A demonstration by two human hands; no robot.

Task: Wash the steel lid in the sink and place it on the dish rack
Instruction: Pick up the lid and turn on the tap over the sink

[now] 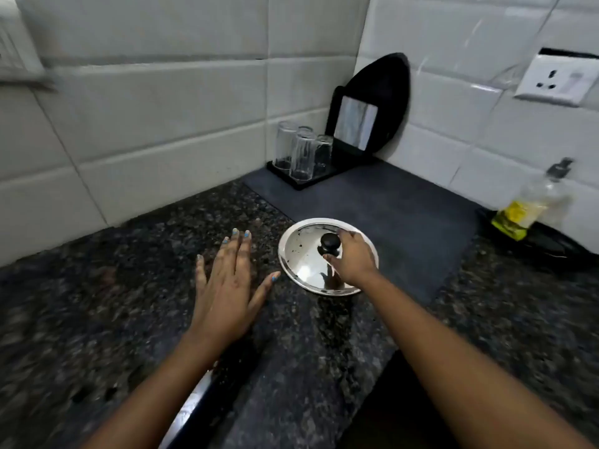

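Reaching over the steel lid (308,264), the right hand (351,259) curls loosely about the black knob (330,243), thumb and forefinger to either side; whether they have closed on it cannot be told. The lid lies flat, knob up, on the granite counter (113,303), its far rim overlapping the dark mat (389,215). The left hand (227,280) is spread flat and empty, beside the lid.

Risks, as judged:
- Dark specks on the lid suggest residue; if the knob is greasy, a two-finger pinch may slip on lifting.
- A lid hung from its knob can swing; the glasses (301,153) and the oil bottle (531,205) stand near enough to be struck.
- Neither sink nor dish rack is identifiable, apart from a steel edge at lower left, so the carry may be awkward.
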